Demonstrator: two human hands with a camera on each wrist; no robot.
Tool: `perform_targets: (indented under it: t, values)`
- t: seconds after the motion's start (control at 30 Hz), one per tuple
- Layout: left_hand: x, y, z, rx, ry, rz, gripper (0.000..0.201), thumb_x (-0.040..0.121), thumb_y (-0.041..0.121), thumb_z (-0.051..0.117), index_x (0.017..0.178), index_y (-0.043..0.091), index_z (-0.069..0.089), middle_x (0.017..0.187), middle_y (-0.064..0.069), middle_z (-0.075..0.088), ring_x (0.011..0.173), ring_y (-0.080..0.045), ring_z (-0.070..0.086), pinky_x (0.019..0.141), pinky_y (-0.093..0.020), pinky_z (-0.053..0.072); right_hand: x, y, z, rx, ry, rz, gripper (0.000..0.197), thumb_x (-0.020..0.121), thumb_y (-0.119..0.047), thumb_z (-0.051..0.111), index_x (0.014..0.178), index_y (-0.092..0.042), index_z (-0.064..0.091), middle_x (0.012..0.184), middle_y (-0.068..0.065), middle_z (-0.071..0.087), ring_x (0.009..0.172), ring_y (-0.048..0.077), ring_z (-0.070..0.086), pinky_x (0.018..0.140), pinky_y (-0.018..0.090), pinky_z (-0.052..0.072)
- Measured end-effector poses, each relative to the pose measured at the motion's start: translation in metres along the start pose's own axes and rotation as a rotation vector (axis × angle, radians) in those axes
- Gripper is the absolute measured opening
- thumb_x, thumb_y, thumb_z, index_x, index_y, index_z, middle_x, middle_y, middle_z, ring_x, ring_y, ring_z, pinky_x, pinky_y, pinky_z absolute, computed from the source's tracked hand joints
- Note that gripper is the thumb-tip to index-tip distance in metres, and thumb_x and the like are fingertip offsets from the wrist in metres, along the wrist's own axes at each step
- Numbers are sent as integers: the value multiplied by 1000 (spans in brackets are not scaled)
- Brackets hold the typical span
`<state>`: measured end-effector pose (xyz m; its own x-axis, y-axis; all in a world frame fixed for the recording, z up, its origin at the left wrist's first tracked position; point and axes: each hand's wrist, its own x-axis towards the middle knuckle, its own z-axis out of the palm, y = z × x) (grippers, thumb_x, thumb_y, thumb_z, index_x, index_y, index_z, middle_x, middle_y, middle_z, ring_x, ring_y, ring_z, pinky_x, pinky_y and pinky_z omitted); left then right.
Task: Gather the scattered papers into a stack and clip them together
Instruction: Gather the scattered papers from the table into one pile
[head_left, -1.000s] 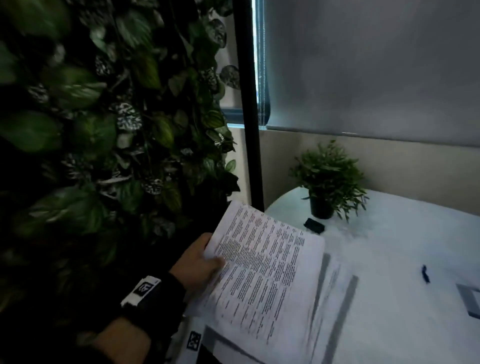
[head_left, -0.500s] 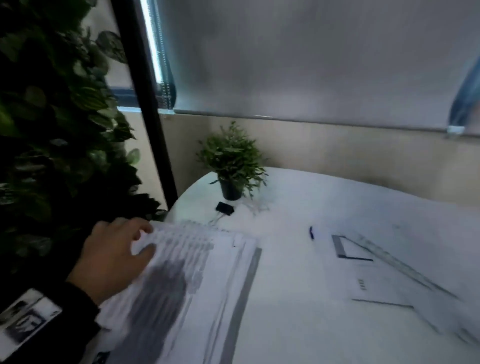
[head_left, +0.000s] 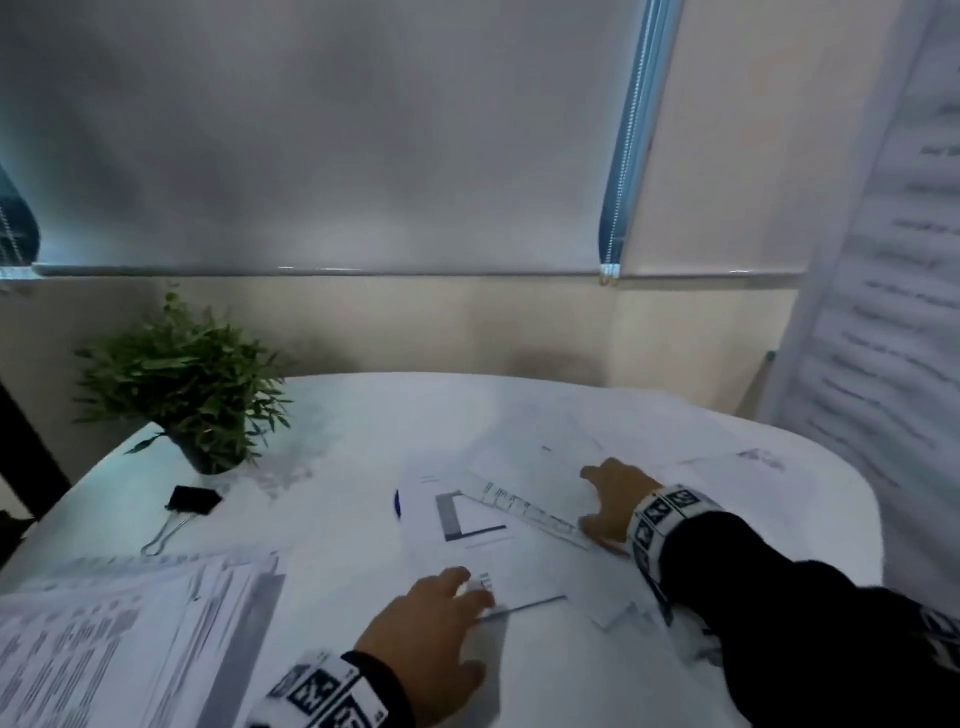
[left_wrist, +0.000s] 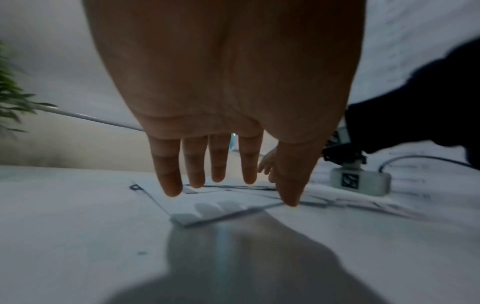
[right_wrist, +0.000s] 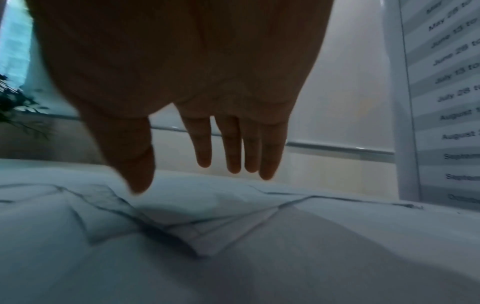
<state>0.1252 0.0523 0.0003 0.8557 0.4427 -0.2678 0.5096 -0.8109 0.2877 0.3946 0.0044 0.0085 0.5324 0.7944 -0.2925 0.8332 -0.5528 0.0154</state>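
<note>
Several scattered white sheets (head_left: 524, 566) lie overlapped on the white table (head_left: 363, 431), right of centre. My left hand (head_left: 447, 618) reaches flat over their near left corner (left_wrist: 207, 211), fingers straight, thumb tip at the paper's edge, holding nothing. My right hand (head_left: 610, 499) rests open on the farther sheets (right_wrist: 207, 224), fingers spread and straight. A pile of printed pages (head_left: 130, 629) lies at the near left, untouched. A black binder clip (head_left: 192, 501) sits on the table in front of the plant, away from both hands.
A potted green plant (head_left: 192, 384) stands at the back left. A blue pen (head_left: 397, 504) lies by the sheets' left edge. A tall printed banner (head_left: 883, 260) stands at the right, beyond the table's rounded edge. Wall and window blind are behind.
The view has swung right. My left hand let go of the printed pile and moved right onto the scattered sheets. My right hand has come into view on those sheets.
</note>
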Motion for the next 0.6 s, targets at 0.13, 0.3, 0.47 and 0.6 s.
perform_targets:
  t: [0.13,0.3,0.47,0.6]
  values:
    - [10,2,10,71,-94,8,59,84,42,57,138,32,36,142,6,31,133,-17,33,106,-38,37,14,6,13,-22,-179,24,84,78,-48,58,149,-26,18,153,6,26,138,25,31,112,38,30]
    - [9,-1,20,35,12,13,52,75,55,50,122,35,45,126,9,39,124,-13,41,97,-36,45,4,0,13,-81,-106,-6,68,81,-36,58,142,-24,31,137,7,44,122,26,49,99,38,45]
    - [-1,9,-6,-290,-19,-107,44,69,71,53,103,43,53,125,10,54,118,-9,52,98,-17,36,-17,-8,-15,-51,1,-58,26,93,-19,43,108,-14,64,114,9,63,97,25,61,82,32,51]
    - [2,-12,-19,-1347,223,-497,57,75,75,37,93,29,66,99,-12,68,87,-29,64,78,-37,51,-72,-15,-35,18,178,-182,25,88,-24,43,99,-29,65,106,2,67,97,26,61,83,33,50]
